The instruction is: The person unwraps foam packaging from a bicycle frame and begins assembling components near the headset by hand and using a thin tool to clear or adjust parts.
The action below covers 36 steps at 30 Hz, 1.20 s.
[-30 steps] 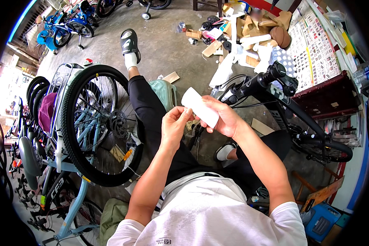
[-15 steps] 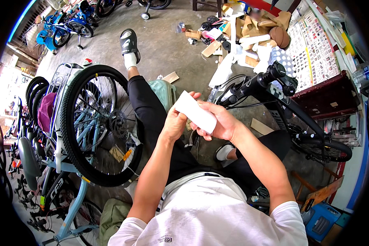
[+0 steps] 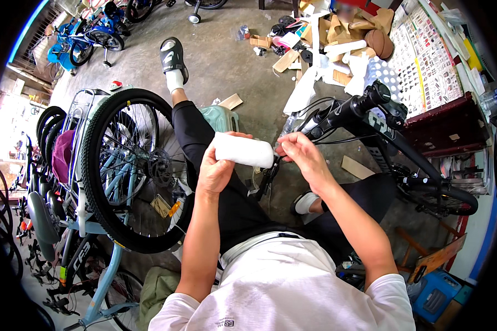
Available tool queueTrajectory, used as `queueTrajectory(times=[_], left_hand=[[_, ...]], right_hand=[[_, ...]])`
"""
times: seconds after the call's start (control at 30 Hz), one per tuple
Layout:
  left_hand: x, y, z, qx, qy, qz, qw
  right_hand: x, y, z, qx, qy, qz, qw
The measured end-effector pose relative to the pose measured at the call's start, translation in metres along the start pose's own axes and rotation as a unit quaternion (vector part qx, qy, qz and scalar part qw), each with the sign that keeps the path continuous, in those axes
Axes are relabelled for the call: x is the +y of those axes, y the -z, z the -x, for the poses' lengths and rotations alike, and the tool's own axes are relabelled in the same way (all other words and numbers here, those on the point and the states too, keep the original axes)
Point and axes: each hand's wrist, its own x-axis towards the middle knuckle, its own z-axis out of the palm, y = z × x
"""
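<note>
Over my lap, my left hand (image 3: pixel 217 172) grips a white oblong bundle (image 3: pixel 245 151) that looks wrapped in thin foam or paper. What is inside it does not show. The bundle lies almost level, its rounded end pointing right. Just off that end is my right hand (image 3: pixel 305 157), fingers loosely bent and apart, with nothing visible in them. Beyond the bundle, a pale green translucent plastic container (image 3: pixel 218 119) stands on the floor by my left leg.
To my left, a large bicycle wheel (image 3: pixel 87 160) stands before a row of bikes. At right is a black bicycle (image 3: pixel 378 129) with its handlebar turned toward me. Cardboard and white foam scraps (image 3: pixel 337 47) heap at the far right. A blue case (image 3: pixel 435 296) sits at lower right.
The bundle has turned from a slant to nearly level and shifted slightly left in my left hand. My right hand has let go of it and moved off its right end.
</note>
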Motion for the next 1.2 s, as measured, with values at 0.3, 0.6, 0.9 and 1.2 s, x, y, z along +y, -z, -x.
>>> queueTrajectory(times=[0.3,0.6,0.9,1.2], left_hand=[[0.033,-0.006,0.003,-0.045,-0.028,-0.151,0.987],[0.052,-0.002,0.011,-0.077,-0.059,-0.254,0.962],[0.083,-0.004,0.01,-0.102,0.032,-0.424,0.899],[0.049,-0.002,0.031,-0.164,0.171,-0.012,0.971]], right_hand=[[0.041,-0.034,0.023,-0.069,0.058,-0.067,0.994],[0.032,-0.02,0.028,-0.064,0.015,-0.013,0.998],[-0.011,0.014,0.034,-0.029,0.107,0.174,0.979],[-0.026,0.038,-0.033,-0.059,0.029,0.128,0.99]])
